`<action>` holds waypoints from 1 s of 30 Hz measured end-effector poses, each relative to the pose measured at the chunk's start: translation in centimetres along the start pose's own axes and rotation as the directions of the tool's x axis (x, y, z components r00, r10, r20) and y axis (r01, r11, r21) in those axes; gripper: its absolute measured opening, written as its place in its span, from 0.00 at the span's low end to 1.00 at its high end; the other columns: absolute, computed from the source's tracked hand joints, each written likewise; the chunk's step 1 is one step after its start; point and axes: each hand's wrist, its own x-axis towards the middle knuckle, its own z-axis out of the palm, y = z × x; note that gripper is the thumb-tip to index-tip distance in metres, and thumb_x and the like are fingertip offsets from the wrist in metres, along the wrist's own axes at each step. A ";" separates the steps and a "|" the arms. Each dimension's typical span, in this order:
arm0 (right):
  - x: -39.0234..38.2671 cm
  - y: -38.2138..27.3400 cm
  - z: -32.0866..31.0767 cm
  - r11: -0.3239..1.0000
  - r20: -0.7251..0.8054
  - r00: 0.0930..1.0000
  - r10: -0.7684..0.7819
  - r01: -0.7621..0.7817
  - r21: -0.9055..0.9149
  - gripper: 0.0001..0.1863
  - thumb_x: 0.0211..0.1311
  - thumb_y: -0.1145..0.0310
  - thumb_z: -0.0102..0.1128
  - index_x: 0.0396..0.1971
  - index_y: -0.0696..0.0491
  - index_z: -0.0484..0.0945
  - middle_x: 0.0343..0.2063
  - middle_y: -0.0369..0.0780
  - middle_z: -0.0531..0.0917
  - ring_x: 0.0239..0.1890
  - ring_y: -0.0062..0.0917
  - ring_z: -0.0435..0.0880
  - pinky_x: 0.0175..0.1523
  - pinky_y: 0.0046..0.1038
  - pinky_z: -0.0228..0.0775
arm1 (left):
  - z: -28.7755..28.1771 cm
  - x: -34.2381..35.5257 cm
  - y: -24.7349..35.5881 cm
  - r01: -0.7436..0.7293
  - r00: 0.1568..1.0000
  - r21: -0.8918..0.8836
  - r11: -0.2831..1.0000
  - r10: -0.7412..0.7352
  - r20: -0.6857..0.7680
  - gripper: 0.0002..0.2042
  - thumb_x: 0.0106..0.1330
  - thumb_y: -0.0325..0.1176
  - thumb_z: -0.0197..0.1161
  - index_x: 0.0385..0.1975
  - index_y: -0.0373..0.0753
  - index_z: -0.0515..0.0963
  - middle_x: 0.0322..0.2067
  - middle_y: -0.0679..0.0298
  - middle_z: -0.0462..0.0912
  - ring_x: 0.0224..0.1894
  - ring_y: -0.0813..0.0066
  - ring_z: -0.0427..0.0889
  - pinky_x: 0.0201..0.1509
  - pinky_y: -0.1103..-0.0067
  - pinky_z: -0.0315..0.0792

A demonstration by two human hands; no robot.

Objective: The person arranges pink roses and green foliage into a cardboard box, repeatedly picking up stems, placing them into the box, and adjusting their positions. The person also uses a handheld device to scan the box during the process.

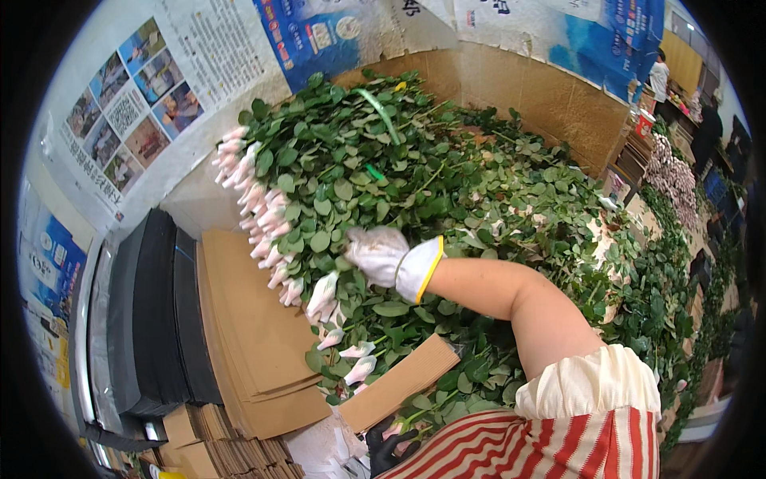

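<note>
Bay [435, 70] heaped with roses [321, 297], cardboard wall [542, 100] at one o'clock, buds [270, 217] toward nine, right hand [378, 251] dead centre among the leaves [343, 188], can't tell its grip, left hand [384, 455] at six, fingers crooked beside a bud [392, 430], grasp unclear

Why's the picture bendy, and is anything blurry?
Head view: fisheye distortion curves the silver edge at left and leaves black corners; head view: the white-gloved right hand looks slightly soft, and the faraway person in white is small and fuzzy.

smooth leaves [343, 189], cloth-gloved right hand [377, 254], matt cardboard sheets [255, 319]
</note>
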 end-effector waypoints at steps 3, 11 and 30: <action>-3.1 -2.7 -1.1 0.858 -0.210 0.832 -0.513 0.505 -0.091 0.08 0.60 0.67 0.54 0.32 0.53 0.80 0.30 0.47 0.83 0.33 0.40 0.85 0.33 0.40 0.79 | 0.1 -0.5 0.0 0.006 1.000 0.017 1.000 -0.007 0.013 0.17 0.49 0.30 0.78 0.41 0.46 0.87 0.55 0.51 0.72 0.61 0.52 0.69 0.64 0.62 0.66; -12.6 -11.3 -1.0 0.675 -0.144 0.697 -0.702 0.716 0.175 0.04 0.63 0.69 0.56 0.31 0.51 0.78 0.33 0.45 0.79 0.39 0.37 0.81 0.47 0.42 0.76 | 1.0 -0.8 -0.3 -0.050 0.998 -0.060 0.997 0.048 -0.026 0.20 0.53 0.29 0.74 0.48 0.41 0.81 0.53 0.49 0.72 0.58 0.51 0.72 0.63 0.64 0.67; -5.7 1.6 -1.6 0.896 -0.013 0.951 -0.309 0.287 -0.338 0.07 0.54 0.71 0.60 0.34 0.54 0.80 0.36 0.48 0.85 0.38 0.46 0.85 0.41 0.45 0.79 | 1.3 0.8 -0.7 -0.236 0.971 -0.035 0.971 0.233 -0.061 0.26 0.53 0.33 0.73 0.53 0.39 0.75 0.50 0.55 0.76 0.53 0.53 0.74 0.58 0.66 0.68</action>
